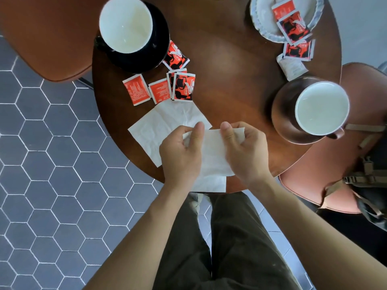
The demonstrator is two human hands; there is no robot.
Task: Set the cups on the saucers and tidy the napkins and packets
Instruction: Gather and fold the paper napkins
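A: So, from the head camera, what are the hands doing?

B: Both are pinching one white napkin (211,151) at the table's (230,80) near edge. The left hand (180,152) is gripping its left side, the right hand (245,151) its right, thumbs on top, hands close together.

A: Which way is it lying?

B: Its long axis is running toward the person, directly between the hands, neither hand nearer. A second napkin (163,126) is lying flat just to the left, partly under the left hand.

A: And the rest?

B: Both cups (125,24) are already sitting on saucers (161,38). Red packets (161,88) are lying scattered beyond the napkins, more by the far plate (261,28).
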